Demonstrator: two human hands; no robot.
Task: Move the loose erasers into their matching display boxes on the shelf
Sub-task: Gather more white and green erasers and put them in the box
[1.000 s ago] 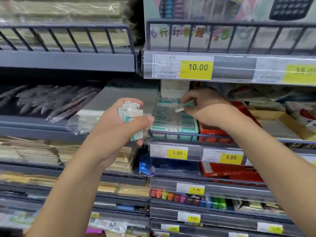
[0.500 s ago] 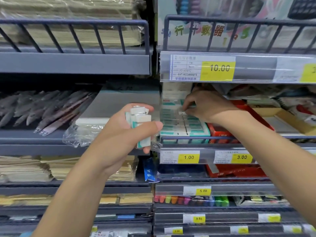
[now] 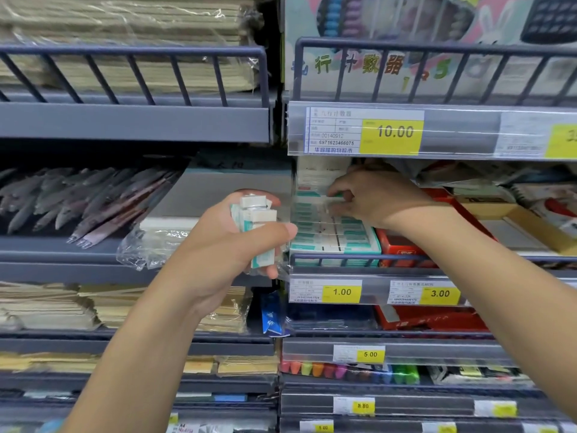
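Erasers (image 3: 254, 226) gripped in my left hand (image 3: 224, 245) beside the display box (image 3: 334, 232); my right hand (image 3: 374, 198) pinches one eraser inside it.

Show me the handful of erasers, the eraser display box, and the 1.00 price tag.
handful of erasers (image 3: 257, 220), head view, white end of an upper eraser.
eraser display box (image 3: 340, 237), head view, top of the packed rows.
1.00 price tag (image 3: 342, 291), head view, yellow patch.

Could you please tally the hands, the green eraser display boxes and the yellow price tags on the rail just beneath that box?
Hands: 2 (left hand, right hand)
Green eraser display box: 1
Yellow price tags: 2 (1.00 tag, 3.00 tag)
Total: 5
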